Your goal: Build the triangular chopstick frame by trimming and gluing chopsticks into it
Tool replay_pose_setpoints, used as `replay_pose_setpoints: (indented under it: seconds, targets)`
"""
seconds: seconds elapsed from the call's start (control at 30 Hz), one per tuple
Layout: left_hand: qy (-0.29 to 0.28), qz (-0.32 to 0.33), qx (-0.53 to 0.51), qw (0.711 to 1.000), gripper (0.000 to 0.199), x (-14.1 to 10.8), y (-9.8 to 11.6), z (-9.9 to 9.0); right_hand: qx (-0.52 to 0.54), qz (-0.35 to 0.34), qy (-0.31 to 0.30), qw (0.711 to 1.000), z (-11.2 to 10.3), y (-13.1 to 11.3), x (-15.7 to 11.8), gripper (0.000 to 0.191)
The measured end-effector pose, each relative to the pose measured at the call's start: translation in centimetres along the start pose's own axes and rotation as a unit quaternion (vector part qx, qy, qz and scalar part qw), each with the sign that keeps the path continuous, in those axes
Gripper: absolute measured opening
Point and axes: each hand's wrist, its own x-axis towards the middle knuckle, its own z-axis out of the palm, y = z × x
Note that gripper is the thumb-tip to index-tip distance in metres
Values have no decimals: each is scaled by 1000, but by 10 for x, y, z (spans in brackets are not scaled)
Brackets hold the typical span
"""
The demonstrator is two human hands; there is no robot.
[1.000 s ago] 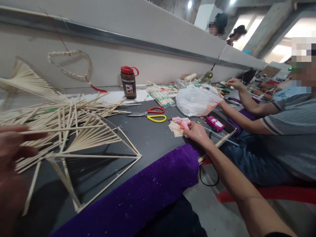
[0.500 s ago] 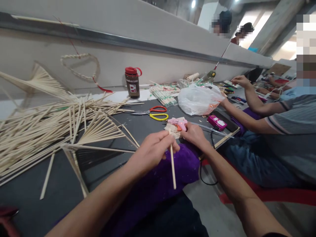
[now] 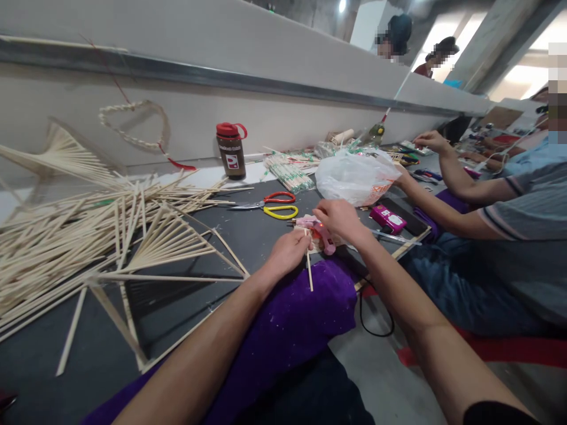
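My left hand [image 3: 290, 251] is closed on a thin wooden stick [image 3: 309, 271], whose lower end points down towards me. Just beyond it, a pink hot glue gun [image 3: 326, 241] with an orange trigger lies on a small pale pad [image 3: 315, 247], nozzle to the left. Over the back of the glue gun is my right hand [image 3: 340, 219], its fingers curled together; whatever is between them, if anything, is hidden. Scissors [image 3: 281, 205] with one red and one yellow handle lie open behind my left hand. A purple cloth [image 3: 305, 313] covers my lap.
Left, a big pile of wooden sticks [image 3: 57, 248] and a fan-shaped stick frame [image 3: 172, 239] cover the table. A lidded bottle [image 3: 231, 154], bagged sticks [image 3: 290, 171] and a white plastic bag [image 3: 354, 177] stand behind. On the right are a magenta box [image 3: 388, 219] and a co-worker's arm [image 3: 436, 203].
My right hand has come off the glue gun's handle and moved up over its body, so the handle now shows. My left hand, with the stick, has moved further out, closer to the pad.
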Motion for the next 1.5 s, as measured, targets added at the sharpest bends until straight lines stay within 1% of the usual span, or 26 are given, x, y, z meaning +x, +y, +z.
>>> replay_pose_setpoints:
  seconds: [0.1,0.2,0.3,0.47,0.57,0.8,0.9,1.1,1.33,1.5]
  targets:
    - [-2,8,29,1000,35,0,0,4,-20,-95,-45,994,0,-9,48,36]
    - [5,19,51,999,35,-1,-2,7,-21,-143,-93,985,7,-19,82,33]
    - [9,24,65,998,35,-1,-3,8,-29,-160,-129,978,15,-30,99,29]
    - [12,28,84,996,35,-2,-3,9,-45,-171,-150,973,22,-41,113,30]
    - [12,25,87,996,35,-2,-2,9,-52,-176,-160,970,20,-35,113,30]
    - [10,15,86,996,31,-2,0,7,-52,-164,-175,969,4,11,92,32]
    - [8,17,90,996,30,-2,2,6,-42,-150,-179,972,1,24,82,30]
    - [7,18,104,994,33,-1,2,7,-30,-119,-174,977,1,28,76,30]
    - [6,25,105,994,35,-1,0,8,-29,-75,-182,980,10,30,78,27]
    - [7,26,104,994,34,-1,1,8,-10,-71,-179,981,12,32,72,26]
